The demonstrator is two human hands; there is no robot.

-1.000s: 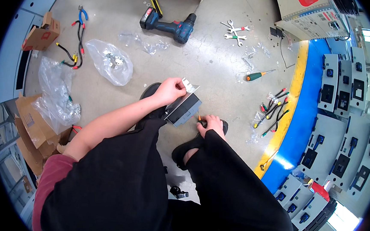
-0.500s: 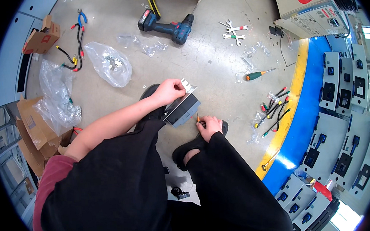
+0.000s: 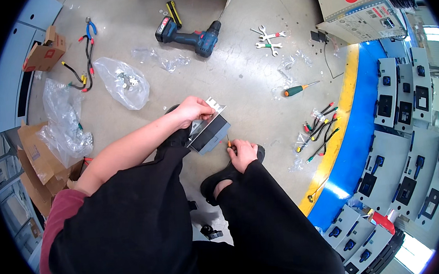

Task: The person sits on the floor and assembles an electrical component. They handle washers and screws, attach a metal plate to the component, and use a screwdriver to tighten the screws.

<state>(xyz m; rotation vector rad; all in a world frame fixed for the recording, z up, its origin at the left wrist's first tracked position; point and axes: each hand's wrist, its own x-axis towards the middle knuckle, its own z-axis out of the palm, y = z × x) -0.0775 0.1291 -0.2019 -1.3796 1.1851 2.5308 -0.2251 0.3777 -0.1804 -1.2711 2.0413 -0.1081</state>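
Observation:
A dark grey boxy electrical device (image 3: 210, 134) stands tilted on the floor between my shoes, with a pale metal plate (image 3: 215, 106) along its upper side. Closed on the edge of that plate is my left hand (image 3: 196, 110), thumb and fingers pinching it. Just right of the device, my right hand (image 3: 243, 154) is wrapped round a small screwdriver (image 3: 229, 143). Its handle end shows orange, and the thin shaft points up beside the device. Most of the handle is hidden inside my fingers.
Beyond my hands lie a cordless drill (image 3: 189, 36), several wrenches (image 3: 270, 40) and a green-handled screwdriver (image 3: 300, 88). Cable pieces (image 3: 322, 132) lie to the right. A plastic bag of small parts (image 3: 124, 82) and an open cardboard box (image 3: 40, 159) are on the left.
The whole view has shifted slightly, so the floor items appear farther left. Both hands keep their holds, and the device stays between them.

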